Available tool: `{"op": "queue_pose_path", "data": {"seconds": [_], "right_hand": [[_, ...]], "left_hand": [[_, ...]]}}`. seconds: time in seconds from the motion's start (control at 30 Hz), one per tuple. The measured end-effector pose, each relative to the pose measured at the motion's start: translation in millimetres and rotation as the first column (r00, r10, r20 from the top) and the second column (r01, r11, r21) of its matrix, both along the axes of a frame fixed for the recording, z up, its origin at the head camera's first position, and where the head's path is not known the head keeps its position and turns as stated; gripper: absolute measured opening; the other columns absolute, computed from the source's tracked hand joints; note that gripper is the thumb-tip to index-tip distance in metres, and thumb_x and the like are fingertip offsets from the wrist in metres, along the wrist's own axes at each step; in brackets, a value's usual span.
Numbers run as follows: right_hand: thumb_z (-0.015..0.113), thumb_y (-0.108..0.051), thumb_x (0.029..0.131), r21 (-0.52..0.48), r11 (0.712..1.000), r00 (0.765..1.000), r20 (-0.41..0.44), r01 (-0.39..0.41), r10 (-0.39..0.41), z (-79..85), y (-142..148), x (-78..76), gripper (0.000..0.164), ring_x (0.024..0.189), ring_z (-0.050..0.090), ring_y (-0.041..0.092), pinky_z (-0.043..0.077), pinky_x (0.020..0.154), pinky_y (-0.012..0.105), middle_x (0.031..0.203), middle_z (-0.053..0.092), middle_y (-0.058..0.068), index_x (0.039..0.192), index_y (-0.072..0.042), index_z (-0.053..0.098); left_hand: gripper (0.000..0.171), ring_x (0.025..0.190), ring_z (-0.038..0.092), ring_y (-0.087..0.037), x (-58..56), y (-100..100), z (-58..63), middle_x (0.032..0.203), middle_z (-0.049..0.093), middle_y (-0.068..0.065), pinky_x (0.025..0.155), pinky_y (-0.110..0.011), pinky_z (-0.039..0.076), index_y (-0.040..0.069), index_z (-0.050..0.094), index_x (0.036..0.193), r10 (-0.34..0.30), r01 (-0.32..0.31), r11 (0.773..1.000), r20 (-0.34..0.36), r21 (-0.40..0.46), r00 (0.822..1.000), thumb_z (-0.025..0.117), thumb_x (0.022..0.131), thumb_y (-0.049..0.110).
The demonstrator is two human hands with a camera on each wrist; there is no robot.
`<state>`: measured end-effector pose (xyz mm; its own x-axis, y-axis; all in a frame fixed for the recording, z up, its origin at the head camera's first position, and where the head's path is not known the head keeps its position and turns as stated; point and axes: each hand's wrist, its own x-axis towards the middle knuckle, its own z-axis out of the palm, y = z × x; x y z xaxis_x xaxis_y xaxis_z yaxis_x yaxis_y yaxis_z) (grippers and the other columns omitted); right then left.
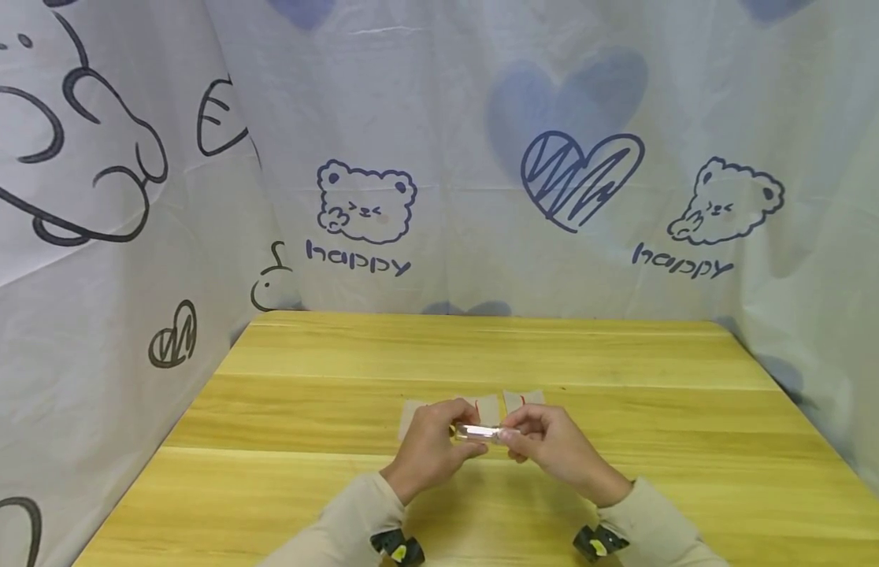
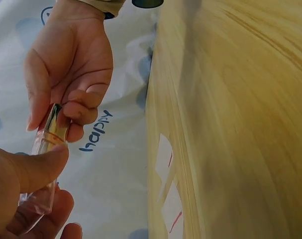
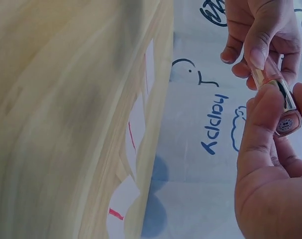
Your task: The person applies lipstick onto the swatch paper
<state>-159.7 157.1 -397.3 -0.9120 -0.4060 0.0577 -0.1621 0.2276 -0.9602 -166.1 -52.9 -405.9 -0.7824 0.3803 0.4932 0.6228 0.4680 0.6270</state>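
A slim lipstick tube (image 1: 476, 432) with a clear cap and a shiny metallic base is held between both hands, just above the table. My left hand (image 1: 431, 442) grips the clear end, thumb on one side and fingers on the other. At the opposite end, my right hand (image 1: 561, 450) pinches the base between thumb and fingers. In the right wrist view, a round label shows on the base end (image 3: 286, 123) of the tube. Beyond the hands lie paper slips with red marks: a left slip (image 1: 409, 417), partly hidden, a middle slip (image 1: 488, 409) and a right slip (image 1: 526, 399).
The wooden table (image 1: 283, 417) spreads around the hands, its far edge meeting a pale curtain (image 1: 454, 236) printed with bears and hearts. Another curtain side (image 1: 113, 299) hangs along the left, and one more (image 1: 829, 299) on the right.
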Motion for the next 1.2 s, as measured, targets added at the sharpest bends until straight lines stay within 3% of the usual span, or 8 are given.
{"op": "queue_pose_path", "data": {"seconds": [0.27,0.47,0.63,0.83,1.03,1.2], "right_hand": [[0.064,-0.015,0.095,0.134,0.986,0.995,0.004,-0.102,0.102,-1.4,2,-1.3,0.025,0.079,0.059,0.022,0.05,0.067,0.029,0.093,0.066,0.012,0.112,0.002,0.065],[0.062,-0.011,0.096,0.097,0.983,0.986,0.069,-0.155,0.148,-5.1,7,-3.2,0.025,0.087,0.059,0.026,0.051,0.072,0.031,0.097,0.062,0.012,0.115,0.004,0.058],[0.064,-0.009,0.094,0.062,0.996,0.996,0.058,-0.069,0.065,-9.0,14,-8.6,0.03,0.094,0.06,0.029,0.053,0.077,0.03,0.104,0.06,0.017,0.118,0.006,0.054],[0.063,-0.006,0.095,0.052,0.996,0.997,0.01,0.075,-0.076,-16.4,25,-16.9,0.038,0.101,0.06,0.027,0.054,0.082,0.032,0.113,0.056,0.019,0.127,0.008,0.05],[0.064,-0.005,0.093,0.056,0.973,0.975,-0.004,0.222,-0.222,-21.9,35,-24.5,0.033,0.108,0.06,0.032,0.054,0.081,0.031,0.117,0.052,0.018,0.122,0.005,0.051],[0.066,-0.007,0.092,0.147,0.932,0.943,-0.094,0.331,-0.32,-26.5,48,-34.4,0.03,0.101,0.062,0.031,0.054,0.078,0.032,0.112,0.058,0.017,0.116,0.005,0.055]], "left_hand": [[0.03,0.075,0.057,-0.007,-3.8,-4,0.3,0.085,0.066,0.004,0.064,-0.023,0.049,0.011,0.067,0.089,-0.074,0.075,0.996,0.032,-0.037,0.997,0.088,0.068,0.007],[0.042,0.086,0.061,-0.011,-5.1,-7,0.8,0.101,0.067,-0.002,0.07,-0.03,0.053,0.006,0.063,0.113,-0.094,0.104,0.991,0.113,-0.082,0.989,0.083,0.078,0.016],[0.039,0.093,0.063,-0.021,-14.1,-15,0.8,0.107,0.065,-0.007,0.075,-0.033,0.054,0.005,0.06,0.12,-0.047,0.061,0.992,0.132,-0.107,0.99,0.075,0.087,0.019],[0.034,0.098,0.062,-0.026,-25.1,-34,-5.1,0.113,0.064,-0.012,0.08,-0.038,0.052,0.004,0.061,0.118,0.033,-0.005,0.986,0.162,-0.169,0.986,0.072,0.09,0.02],[0.038,0.106,0.058,-0.034,-30.9,-53,-12.9,0.119,0.062,-0.016,0.087,-0.047,0.049,-0.001,0.061,0.119,0.124,-0.056,0.969,0.274,-0.242,0.954,0.071,0.091,0.022],[0.04,0.116,0.053,-0.039,-32.3,-64,-16.5,0.12,0.06,-0.02,0.097,-0.051,0.043,-0.004,0.063,0.116,0.186,-0.07,0.937,0.319,-0.343,0.929,0.074,0.088,0.023]]}}
